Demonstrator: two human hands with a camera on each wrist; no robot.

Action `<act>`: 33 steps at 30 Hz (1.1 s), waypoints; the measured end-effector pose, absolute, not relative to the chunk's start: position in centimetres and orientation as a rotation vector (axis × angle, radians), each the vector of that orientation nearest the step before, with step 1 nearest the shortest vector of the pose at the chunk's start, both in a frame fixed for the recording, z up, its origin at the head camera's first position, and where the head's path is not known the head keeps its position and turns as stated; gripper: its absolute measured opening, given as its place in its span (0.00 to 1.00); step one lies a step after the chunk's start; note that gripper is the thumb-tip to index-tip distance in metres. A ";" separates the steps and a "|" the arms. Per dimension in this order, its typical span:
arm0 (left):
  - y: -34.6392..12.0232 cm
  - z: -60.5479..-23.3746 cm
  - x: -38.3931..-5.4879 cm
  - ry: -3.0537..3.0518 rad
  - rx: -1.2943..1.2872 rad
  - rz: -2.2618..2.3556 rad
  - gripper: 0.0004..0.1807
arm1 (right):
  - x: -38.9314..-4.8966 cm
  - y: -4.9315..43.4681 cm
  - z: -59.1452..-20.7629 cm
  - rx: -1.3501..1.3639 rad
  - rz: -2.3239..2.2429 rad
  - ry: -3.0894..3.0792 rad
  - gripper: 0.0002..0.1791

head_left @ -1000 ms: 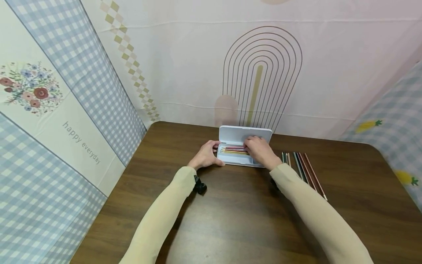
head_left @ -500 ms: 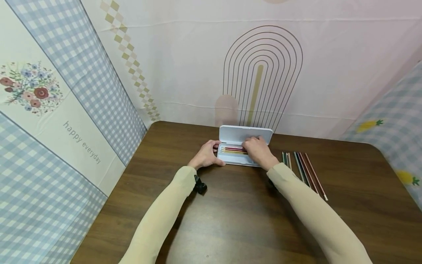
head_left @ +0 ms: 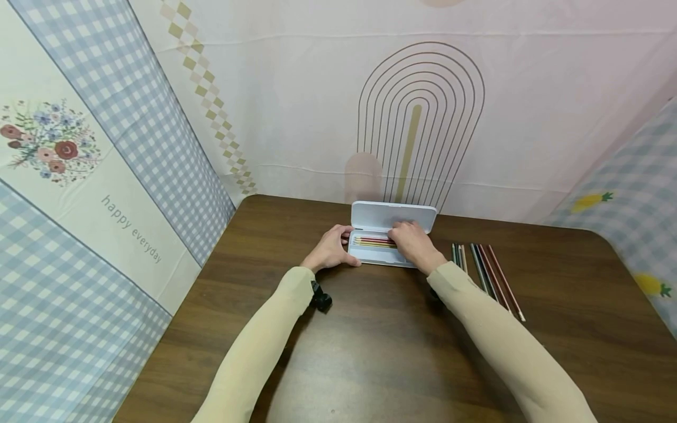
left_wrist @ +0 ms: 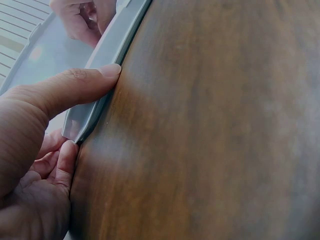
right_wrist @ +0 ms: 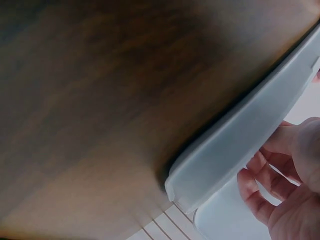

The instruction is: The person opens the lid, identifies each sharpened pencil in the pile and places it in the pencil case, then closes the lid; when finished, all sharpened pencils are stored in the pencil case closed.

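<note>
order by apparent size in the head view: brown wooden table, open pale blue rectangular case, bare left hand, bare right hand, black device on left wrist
1. Brown wooden table
2. Open pale blue rectangular case
3. Left hand and right hand: too alike to rank
4. Black device

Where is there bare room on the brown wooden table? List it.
Free: the tabletop between the beige sleeves, in front of the open pale rectangular pencil case; also right of the slim red and green pencils. Crowded: the case, with left hand and right hand at it, and where the pencils lie.
</note>
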State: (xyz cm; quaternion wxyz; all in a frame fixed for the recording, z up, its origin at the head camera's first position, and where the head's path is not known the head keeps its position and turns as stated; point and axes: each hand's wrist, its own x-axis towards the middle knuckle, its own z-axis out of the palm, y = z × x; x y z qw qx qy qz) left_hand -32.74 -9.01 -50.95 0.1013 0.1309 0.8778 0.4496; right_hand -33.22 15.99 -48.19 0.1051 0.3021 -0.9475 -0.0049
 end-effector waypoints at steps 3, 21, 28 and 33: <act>-9.0 -50.9 -32.8 2.595 0.383 1.319 0.54 | -33.1 16.1 -48.3 0.879 -0.018 -2.806 0.13; -9.0 -51.0 -32.8 2.589 0.387 1.314 0.54 | -30.4 18.4 -46.6 0.849 0.137 -2.712 0.08; -8.9 -51.0 -32.7 2.595 0.381 1.313 0.54 | -28.3 19.6 -45.8 0.678 0.403 -2.761 0.09; -9.0 -50.9 -32.7 2.591 0.385 1.318 0.54 | -26.8 20.5 -45.1 0.509 0.522 -2.850 0.12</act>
